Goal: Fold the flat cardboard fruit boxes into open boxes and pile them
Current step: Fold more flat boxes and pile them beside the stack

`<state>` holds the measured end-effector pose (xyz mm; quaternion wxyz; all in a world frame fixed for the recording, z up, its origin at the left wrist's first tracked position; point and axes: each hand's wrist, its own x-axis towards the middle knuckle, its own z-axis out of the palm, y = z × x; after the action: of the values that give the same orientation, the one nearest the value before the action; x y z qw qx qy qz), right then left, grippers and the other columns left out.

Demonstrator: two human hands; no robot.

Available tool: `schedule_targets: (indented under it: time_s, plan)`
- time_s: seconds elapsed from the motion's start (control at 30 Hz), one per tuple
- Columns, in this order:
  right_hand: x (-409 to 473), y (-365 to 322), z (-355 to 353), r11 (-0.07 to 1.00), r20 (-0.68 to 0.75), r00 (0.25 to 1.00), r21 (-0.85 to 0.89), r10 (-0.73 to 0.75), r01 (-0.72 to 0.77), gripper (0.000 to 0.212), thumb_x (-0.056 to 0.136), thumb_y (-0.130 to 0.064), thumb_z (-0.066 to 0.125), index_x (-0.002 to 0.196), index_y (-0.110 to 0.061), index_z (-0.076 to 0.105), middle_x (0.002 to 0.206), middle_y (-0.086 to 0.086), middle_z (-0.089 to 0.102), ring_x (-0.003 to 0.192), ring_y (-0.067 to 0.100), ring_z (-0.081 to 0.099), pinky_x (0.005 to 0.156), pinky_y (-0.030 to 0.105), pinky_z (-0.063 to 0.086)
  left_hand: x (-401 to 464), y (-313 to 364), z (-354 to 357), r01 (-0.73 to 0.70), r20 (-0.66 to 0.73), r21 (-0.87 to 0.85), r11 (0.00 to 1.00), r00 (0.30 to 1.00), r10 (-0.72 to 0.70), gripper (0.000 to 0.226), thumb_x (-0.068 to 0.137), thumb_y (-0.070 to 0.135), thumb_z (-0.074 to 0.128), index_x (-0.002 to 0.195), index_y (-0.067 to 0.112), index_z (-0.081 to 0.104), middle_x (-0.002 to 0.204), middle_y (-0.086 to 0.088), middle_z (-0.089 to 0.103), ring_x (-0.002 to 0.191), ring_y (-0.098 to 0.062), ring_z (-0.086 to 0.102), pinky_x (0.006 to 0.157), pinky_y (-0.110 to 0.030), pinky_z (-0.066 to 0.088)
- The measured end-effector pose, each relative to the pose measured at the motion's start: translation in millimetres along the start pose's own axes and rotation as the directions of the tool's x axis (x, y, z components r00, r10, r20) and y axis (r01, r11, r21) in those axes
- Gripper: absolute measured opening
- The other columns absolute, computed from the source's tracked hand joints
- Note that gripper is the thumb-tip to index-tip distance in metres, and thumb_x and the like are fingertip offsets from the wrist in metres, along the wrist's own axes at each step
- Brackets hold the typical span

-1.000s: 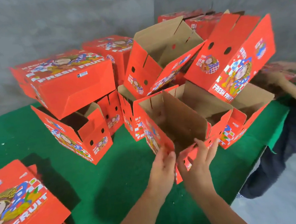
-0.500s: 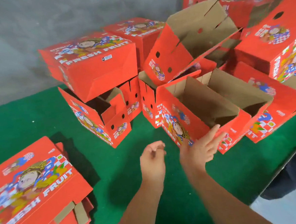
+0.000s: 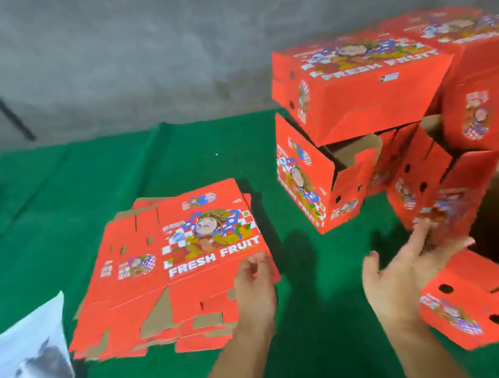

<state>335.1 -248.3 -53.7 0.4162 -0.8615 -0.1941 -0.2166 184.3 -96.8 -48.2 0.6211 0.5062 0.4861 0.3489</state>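
- The left hand (image 3: 253, 289) rests at the near right corner of the stack of flat boxes (image 3: 171, 271); its fingers are curled at the edge of the top sheet, and it looks like they pinch this edge, but the blur does not let me be sure.
- The right hand (image 3: 401, 272) is in the air, open, with the fingers spread and the palm turned up and to the left. It holds nothing. Its fingertips are just in front of a folded box (image 3: 462, 203) on the right; I cannot tell if they touch it.
- The stack of flat boxes lies on the green table cover (image 3: 122, 168), to the left of the hands, with the print "FRESH FRUIT" facing up.
- The pile of folded boxes (image 3: 354, 99) stands at the right and back of the table, near a grey wall (image 3: 115, 56); some boxes lie on their side and some upside down.
- A shiny plastic sheet (image 3: 27, 360) lies at the near left corner.
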Motion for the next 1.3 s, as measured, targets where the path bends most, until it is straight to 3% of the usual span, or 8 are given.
schedule_targets:
  time_s: [0.3, 0.4, 0.5, 0.6, 0.73, 0.93, 1.17, 1.3]
  plan:
    - [-23.0, 42.2, 19.3, 0.995, 0.185, 0.980, -0.088, 0.069, -0.053, 0.089, 0.070, -0.022, 0.059, 0.153, -0.003, 0.035, 0.162, 0.038, 0.011, 0.148, 0.052, 0.019, 0.121, 0.058, 0.019, 44.1, -17.3, 7.4, -0.049, 0.098, 0.334, 0.941, 0.995, 0.017, 0.024, 0.095, 0.005, 0.059, 0.113, 0.020, 0.065, 0.093, 0.016, 0.063, 0.064, 0.024, 0.056, 0.057, 0.001, 0.039]
    - [-23.1, 70.9, 8.1, 0.974, 0.335, 0.935, -0.223, 0.119, -0.044, 0.074, 0.076, -0.030, 0.052, 0.150, -0.026, 0.042, 0.167, 0.005, 0.020, 0.141, 0.043, 0.032, 0.110, 0.066, 0.030, 50.7, -22.9, 19.8, -0.007, 0.111, 0.326, 0.945, 0.993, -0.031, 0.028, 0.093, 0.006, 0.059, 0.117, 0.020, 0.064, 0.105, -0.002, 0.072, 0.071, 0.005, 0.066, 0.068, -0.011, 0.050]
    - [-22.0, 92.3, -3.0, 0.958, 0.467, 0.882, -0.275, 0.063, 0.078, 0.062, 0.084, -0.033, 0.045, 0.146, -0.031, 0.047, 0.165, -0.010, 0.024, 0.140, 0.033, 0.033, 0.109, 0.064, 0.029, 56.5, -30.7, 34.2, -0.052, 0.189, 0.454, 0.890, 0.981, -0.039, 0.035, 0.093, 0.013, 0.063, 0.128, 0.019, 0.063, 0.128, -0.003, 0.066, 0.115, -0.024, 0.064, 0.102, -0.029, 0.046]
    - [-24.6, 95.7, -0.8, 0.936, 0.535, 0.837, -0.340, 0.110, 0.094, 0.055, 0.092, -0.028, 0.051, 0.147, -0.030, 0.047, 0.165, -0.010, 0.023, 0.143, 0.032, 0.031, 0.112, 0.062, 0.027, 64.3, -39.6, 33.1, -0.239, 0.262, 0.690, 0.684, 0.962, 0.072, 0.047, 0.090, 0.021, 0.068, 0.135, 0.019, 0.060, 0.143, -0.003, 0.057, 0.135, -0.023, 0.050, 0.113, -0.029, 0.033]
    - [-29.5, 94.9, 10.7, 0.901, 0.585, 0.780, -0.429, 0.224, 0.062, 0.061, 0.091, -0.027, 0.063, 0.150, -0.031, 0.045, 0.166, -0.008, 0.022, 0.145, 0.028, 0.025, 0.116, 0.059, 0.025, 75.6, -54.5, 21.5, -0.262, 0.291, 0.896, 0.358, 0.956, -0.029, 0.085, 0.089, 0.024, 0.066, 0.161, 0.031, 0.022, 0.171, -0.015, 0.002, 0.159, -0.033, 0.000, 0.128, -0.045, 0.007]
    - [-29.0, 93.6, 9.0, 0.794, 0.589, 0.728, -0.599, 0.350, 0.102, 0.066, 0.094, -0.043, 0.048, 0.156, -0.035, 0.028, 0.169, -0.006, 0.004, 0.150, 0.022, 0.006, 0.118, 0.053, 0.020, 90.8, -52.9, 1.0, -0.436, 0.433, 0.900, 0.022, 0.884, -0.175, 0.096, 0.097, 0.044, 0.063, 0.164, 0.023, -0.002, 0.170, -0.018, -0.012, 0.159, -0.034, -0.002, 0.126, -0.043, 0.017]
    - [-33.6, 87.7, -17.3, 0.794, 0.613, 0.660, -0.607, 0.434, 0.041, 0.061, 0.094, -0.042, 0.050, 0.153, -0.034, 0.035, 0.166, -0.006, 0.018, 0.151, 0.021, 0.006, 0.121, 0.050, 0.016, 70.3, -45.7, -14.1, -0.647, 0.647, 0.702, -0.297, 0.754, -0.115, 0.054, 0.108, 0.014, 0.032, 0.158, 0.000, 0.016, 0.161, -0.023, 0.024, 0.147, -0.040, 0.031, 0.116, -0.048, 0.036]
    - [-33.5, 83.7, -34.2, 0.846, 0.609, 0.673, -0.532, 0.419, -0.045, 0.056, 0.094, -0.036, 0.052, 0.148, -0.031, 0.043, 0.156, -0.008, 0.037, 0.147, 0.018, 0.020, 0.119, 0.047, 0.020, 58.8, -15.4, -18.6, -0.670, 0.681, 0.711, -0.214, 0.732, -0.029, 0.045, 0.104, 0.011, 0.040, 0.148, 0.020, 0.036, 0.131, -0.005, 0.062, 0.117, -0.029, 0.066, 0.093, -0.043, 0.056]
